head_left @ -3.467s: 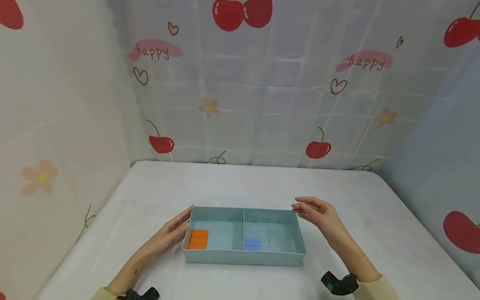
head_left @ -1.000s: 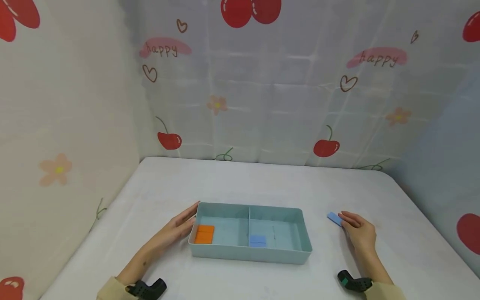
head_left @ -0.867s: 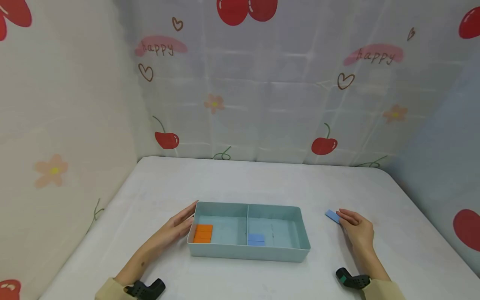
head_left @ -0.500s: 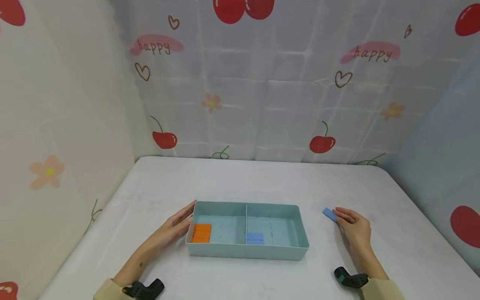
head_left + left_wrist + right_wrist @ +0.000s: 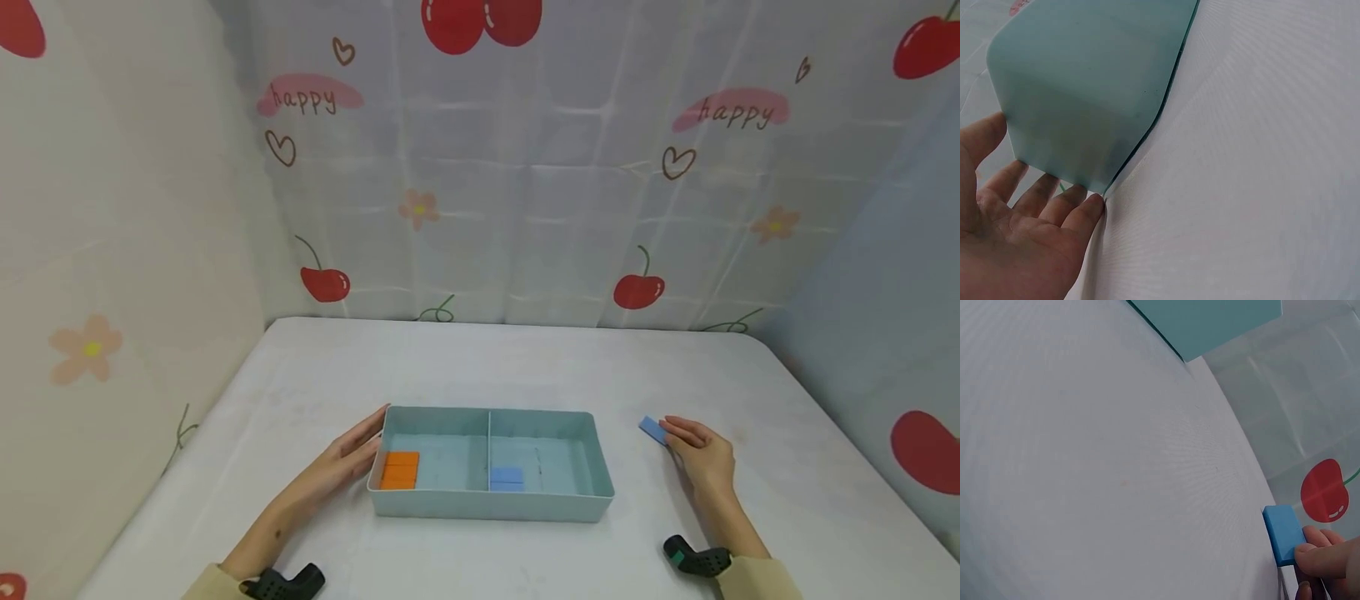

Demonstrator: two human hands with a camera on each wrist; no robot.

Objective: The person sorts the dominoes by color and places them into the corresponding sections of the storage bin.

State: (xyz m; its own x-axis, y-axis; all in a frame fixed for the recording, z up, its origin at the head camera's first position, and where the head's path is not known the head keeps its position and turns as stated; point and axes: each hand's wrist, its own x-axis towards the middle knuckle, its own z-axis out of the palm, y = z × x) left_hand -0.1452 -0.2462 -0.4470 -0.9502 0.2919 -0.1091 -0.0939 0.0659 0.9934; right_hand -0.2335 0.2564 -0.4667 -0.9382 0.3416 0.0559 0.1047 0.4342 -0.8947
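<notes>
A pale teal box [image 5: 495,506] with one divider stands at the front middle of the table. Orange rectangular blocks [image 5: 400,471] lie in its left compartment, against the left wall. Beside the divider, in the right compartment, are light blue blocks [image 5: 507,479]. My left hand [image 5: 343,462] touches the box's left end wall; in the left wrist view the fingertips rest along its edge. Right of the box, my right hand [image 5: 702,458] pinches a blue rectangular block [image 5: 1284,534] between thumb and fingers. In the head view the fingers hide part of that block.
The white table [image 5: 480,367] extends behind the box and to both sides. A pale curtain [image 5: 495,208] printed with cherries and "happy" hangs behind it and at the sides. Each wrist carries a black camera mount [image 5: 696,557].
3.5 s ago my right hand was by the box's right back corner with no block visible; now it holds a blue block farther right. My left hand stays at the box.
</notes>
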